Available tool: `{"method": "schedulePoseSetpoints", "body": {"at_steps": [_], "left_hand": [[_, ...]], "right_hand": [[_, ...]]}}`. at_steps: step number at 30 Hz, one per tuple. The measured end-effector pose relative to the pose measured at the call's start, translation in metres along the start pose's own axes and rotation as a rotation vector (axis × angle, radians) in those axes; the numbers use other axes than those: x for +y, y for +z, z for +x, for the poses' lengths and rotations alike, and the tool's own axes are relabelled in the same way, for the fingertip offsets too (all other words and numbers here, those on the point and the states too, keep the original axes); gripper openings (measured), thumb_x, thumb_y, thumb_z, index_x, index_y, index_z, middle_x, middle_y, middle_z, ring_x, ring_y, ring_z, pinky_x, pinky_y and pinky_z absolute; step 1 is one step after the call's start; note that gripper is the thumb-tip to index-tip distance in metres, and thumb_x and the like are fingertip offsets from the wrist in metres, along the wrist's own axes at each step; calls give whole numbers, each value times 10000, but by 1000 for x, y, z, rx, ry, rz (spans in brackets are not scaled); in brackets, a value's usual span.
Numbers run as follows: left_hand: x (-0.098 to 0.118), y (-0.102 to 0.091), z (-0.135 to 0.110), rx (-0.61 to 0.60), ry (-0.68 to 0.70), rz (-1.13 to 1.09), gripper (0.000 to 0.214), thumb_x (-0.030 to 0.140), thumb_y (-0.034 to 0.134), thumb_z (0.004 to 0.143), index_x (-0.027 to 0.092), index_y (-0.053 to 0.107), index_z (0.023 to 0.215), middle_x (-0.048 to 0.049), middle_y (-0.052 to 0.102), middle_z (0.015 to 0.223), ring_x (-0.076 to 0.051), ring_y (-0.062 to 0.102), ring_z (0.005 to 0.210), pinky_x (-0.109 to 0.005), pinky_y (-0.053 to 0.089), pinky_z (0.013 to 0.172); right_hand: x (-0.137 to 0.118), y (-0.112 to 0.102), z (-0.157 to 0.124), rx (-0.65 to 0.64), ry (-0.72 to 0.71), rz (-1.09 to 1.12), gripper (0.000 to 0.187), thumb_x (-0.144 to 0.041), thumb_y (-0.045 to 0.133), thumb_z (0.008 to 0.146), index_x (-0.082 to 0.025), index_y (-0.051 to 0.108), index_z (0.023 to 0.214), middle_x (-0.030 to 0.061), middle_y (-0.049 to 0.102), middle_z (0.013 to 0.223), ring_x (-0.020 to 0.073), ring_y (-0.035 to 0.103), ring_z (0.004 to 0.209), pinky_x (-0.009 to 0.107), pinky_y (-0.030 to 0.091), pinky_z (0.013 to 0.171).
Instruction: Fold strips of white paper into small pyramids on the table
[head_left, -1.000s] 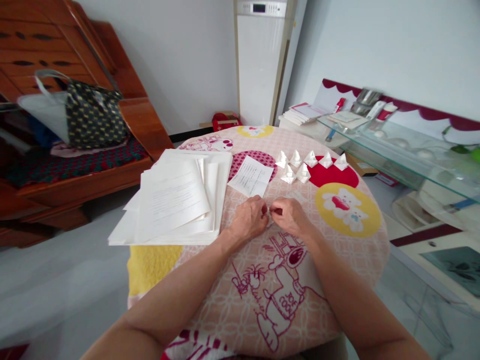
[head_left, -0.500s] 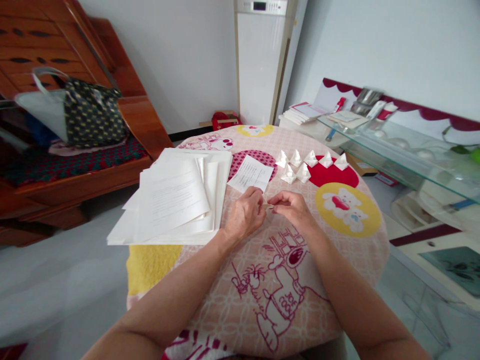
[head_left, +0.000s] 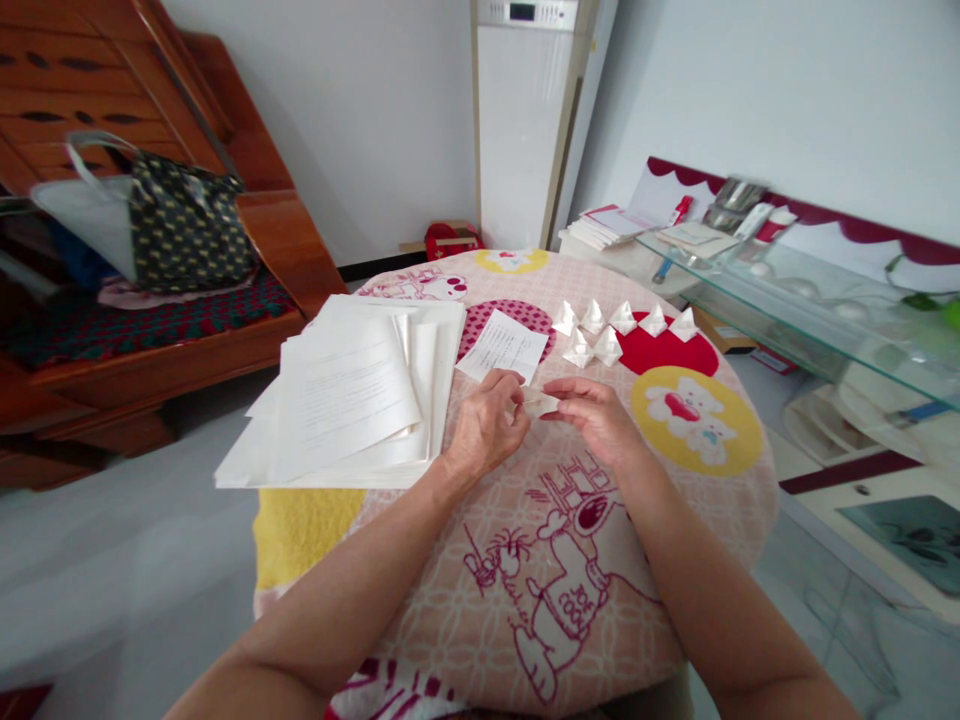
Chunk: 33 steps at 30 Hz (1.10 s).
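Note:
My left hand (head_left: 486,428) and my right hand (head_left: 592,417) meet over the middle of a round table covered by a pink cartoon cloth (head_left: 555,570). Both pinch a small folded white paper piece (head_left: 537,402) between their fingertips, just above the cloth. Right behind the hands lies a small printed slip of paper (head_left: 502,347). Several finished folded white paper shapes (head_left: 622,325) stand in two rows on the cloth behind and to the right. A big stack of white sheets (head_left: 352,395) lies to the left of my left hand.
A wooden bench (head_left: 150,330) with a dotted bag (head_left: 180,225) stands at the left. A tall white air conditioner (head_left: 521,120) is at the back wall. A glass shelf (head_left: 810,300) with cups and papers runs along the right side.
Both hands have lifted a little and moved away from me toward the printed slip. The folded paper piece between the fingertips shows more than before.

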<state>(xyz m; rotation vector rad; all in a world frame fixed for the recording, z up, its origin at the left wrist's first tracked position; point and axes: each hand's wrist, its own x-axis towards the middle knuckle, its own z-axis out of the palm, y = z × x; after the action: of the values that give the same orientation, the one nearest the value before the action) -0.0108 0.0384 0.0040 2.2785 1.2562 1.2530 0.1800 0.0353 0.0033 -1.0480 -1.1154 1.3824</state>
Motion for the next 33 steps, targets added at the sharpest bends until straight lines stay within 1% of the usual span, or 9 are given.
{"method": "schedulePoseSetpoints", "body": {"at_steps": [6,9,12,15,18,23,27,31,33], "left_hand": [[3,0,-1,-31,2,36,196,23,585,789,206,544,848,-69,696,1063,-200,669,1005,-339,561,905],[3,3,-2,-18,31,43,200,18,582,795,205,539,849,-71,691,1059,-189,669,968,-328,563,877],[0,6,-3,14,99,23,197,15,574,794,202,527,836,-75,683,1037,-183,669,934,-314,565,837],[-2,9,-4,44,152,16,204,13,572,780,203,520,829,-67,677,1010,-180,669,898,-298,564,790],[-4,10,-3,33,167,25,204,17,571,781,207,518,831,-61,677,1011,-179,673,900,-290,565,787],[-3,8,-3,-4,172,-2,219,9,575,770,211,514,829,-62,684,1046,-174,682,914,-281,570,806],[-1,7,-3,-27,168,-49,216,9,571,767,209,514,825,-70,688,1072,-180,686,960,-289,570,840],[-4,6,-2,-16,131,-58,192,25,563,773,206,526,828,-71,692,1039,-188,684,931,-306,566,825],[-6,6,-1,-16,102,-62,191,28,566,762,206,530,819,-66,696,1013,-193,682,922,-313,562,822]], "right_hand": [[0,2,-1,55,-25,-12,219,-238,726,672,-182,771,879,62,758,955,197,700,866,388,620,817],[1,6,0,111,-47,-94,238,-251,706,673,-174,773,888,71,769,936,195,716,807,358,624,756],[2,10,0,166,-14,-284,238,-296,697,699,-156,767,878,68,760,799,188,703,644,303,582,586],[1,10,-2,169,41,-539,236,-370,653,787,-159,715,703,58,703,628,167,626,498,252,449,440],[0,8,-3,162,19,-756,362,-365,593,853,-184,605,539,45,628,520,146,559,462,245,373,446],[-3,5,-3,171,-133,-964,407,-271,587,834,-213,452,455,0,494,436,117,437,463,266,292,493],[-8,3,-4,145,-156,-984,411,-275,587,827,-210,447,446,-11,457,427,115,421,463,273,281,505],[-10,0,-5,68,-92,-868,422,-361,545,885,-204,503,496,5,524,462,124,472,455,262,313,495],[-10,-1,-5,45,-110,-853,437,-389,541,891,-206,493,497,8,533,471,124,477,463,258,311,493]]}}
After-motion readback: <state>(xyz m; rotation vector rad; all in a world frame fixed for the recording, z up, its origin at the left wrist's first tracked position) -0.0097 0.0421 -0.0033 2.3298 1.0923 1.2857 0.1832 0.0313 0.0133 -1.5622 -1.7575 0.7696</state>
